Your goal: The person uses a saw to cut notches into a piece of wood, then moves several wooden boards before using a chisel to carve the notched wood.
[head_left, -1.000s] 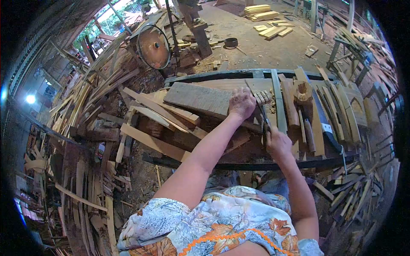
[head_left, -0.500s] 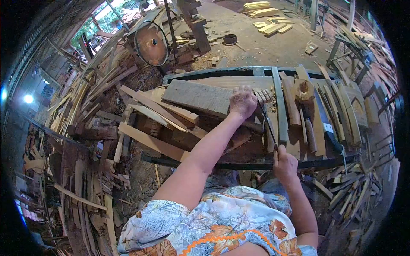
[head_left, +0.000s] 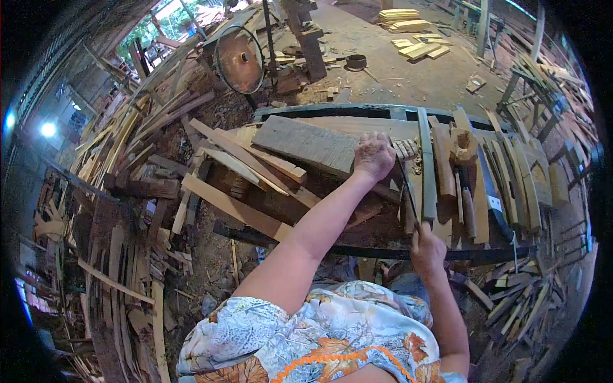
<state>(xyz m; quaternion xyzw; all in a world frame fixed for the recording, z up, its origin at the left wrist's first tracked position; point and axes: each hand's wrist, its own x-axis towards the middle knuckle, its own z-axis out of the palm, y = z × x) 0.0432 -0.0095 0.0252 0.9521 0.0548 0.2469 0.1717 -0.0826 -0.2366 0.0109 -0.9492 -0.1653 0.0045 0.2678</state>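
My left hand [head_left: 374,155] is closed at the right end of a thick grey board [head_left: 306,143], by the upper end of a long thin dark tool [head_left: 409,191]. Whatever its fingers grip is hidden under the hand. My right hand [head_left: 428,250] is wrapped round the lower end of the same tool, near the bench's front edge. Beside the tool, small notched wooden pieces [head_left: 405,149] lie to the right of my left hand. A long grey-green strip [head_left: 427,166] runs just right of them.
A hollowed wood block [head_left: 463,147], wooden sticks and a saw with a dark handle [head_left: 499,217] lie on the bench's right side. Loose planks [head_left: 236,207] cross its left side. A round rusty disc [head_left: 239,59] stands behind, and yellow boards [head_left: 421,48] lie on the floor.
The view has shifted, so the bench appears slightly lower and further right. My right hand and the tool's lower end have moved slightly toward my body. My left hand keeps its place at the board's end.
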